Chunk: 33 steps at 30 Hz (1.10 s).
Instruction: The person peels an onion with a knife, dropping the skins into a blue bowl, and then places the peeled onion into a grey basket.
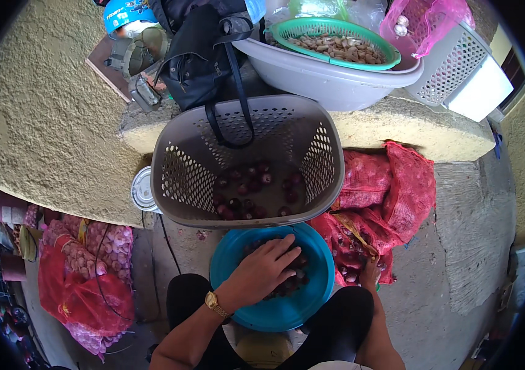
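Left hand (pixel 268 268) is palm-down over the onions (pixel 291 285) in the blue basin (pixel 220 265), fingers spread, not clenched. Right hand (pixel 370 274) is at the edge of a red mesh bag (pixel 370 229); can't tell if it grips. Basin's near the knees, grey basket (pixel 173 176) just beyond, more onions inside.

"What's the basin (pixel 322 271) at six o'clock made of?"
"Smooth blue plastic, slightly glossy. The basket (pixel 187 179) at the dial's centre looks like matt plastic, its onions (pixel 291 197) shiny-skinned."
"And the sacks (pixel 415 191) at three?"
"Red plastic-looking mesh, rough."
"The watch (pixel 212 301) at seven?"
"Polished gold-toned metal."
"The wall (pixel 40 92) at ten?"
"Coarse and matt, like plaster. The bag (pixel 193 73) at eleven looks like soft black leather."
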Each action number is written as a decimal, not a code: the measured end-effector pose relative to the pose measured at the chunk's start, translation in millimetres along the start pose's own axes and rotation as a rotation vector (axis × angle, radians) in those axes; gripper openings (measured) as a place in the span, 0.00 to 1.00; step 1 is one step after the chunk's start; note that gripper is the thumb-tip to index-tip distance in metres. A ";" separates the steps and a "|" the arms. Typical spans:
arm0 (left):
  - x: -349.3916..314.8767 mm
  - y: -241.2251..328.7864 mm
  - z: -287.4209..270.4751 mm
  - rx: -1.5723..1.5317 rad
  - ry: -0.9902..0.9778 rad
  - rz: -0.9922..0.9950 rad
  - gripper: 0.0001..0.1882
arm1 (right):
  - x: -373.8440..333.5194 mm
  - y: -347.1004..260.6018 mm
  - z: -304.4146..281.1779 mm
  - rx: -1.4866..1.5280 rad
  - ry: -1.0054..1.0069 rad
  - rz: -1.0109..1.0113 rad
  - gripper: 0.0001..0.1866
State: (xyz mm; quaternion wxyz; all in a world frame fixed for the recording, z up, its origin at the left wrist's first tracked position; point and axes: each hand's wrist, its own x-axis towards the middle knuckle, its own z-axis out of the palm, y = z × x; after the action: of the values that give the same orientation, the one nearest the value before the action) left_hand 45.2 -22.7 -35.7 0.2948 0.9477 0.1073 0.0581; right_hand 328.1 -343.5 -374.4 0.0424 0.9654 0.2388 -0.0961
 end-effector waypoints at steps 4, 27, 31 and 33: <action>-0.2 1.9 -1.6 -0.008 -0.006 -0.009 0.24 | -13.6 6.1 -2.6 0.214 0.032 -0.197 0.28; -15.2 10.6 -0.3 -0.009 0.008 0.017 0.24 | -20.5 -1.6 11.7 0.248 0.142 0.241 0.30; -17.6 12.6 -2.3 -0.011 0.012 0.004 0.24 | -37.5 0.9 18.3 0.219 0.093 0.225 0.32; -18.4 13.7 -3.2 -0.015 0.013 0.009 0.24 | -41.3 4.9 22.6 0.268 -0.037 0.321 0.33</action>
State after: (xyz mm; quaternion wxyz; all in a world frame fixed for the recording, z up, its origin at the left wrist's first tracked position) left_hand 29.1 -36.4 -26.1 0.3009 0.9456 0.1046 0.0663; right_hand 290.8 -369.4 -387.8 -0.0675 0.9861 0.0663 -0.1369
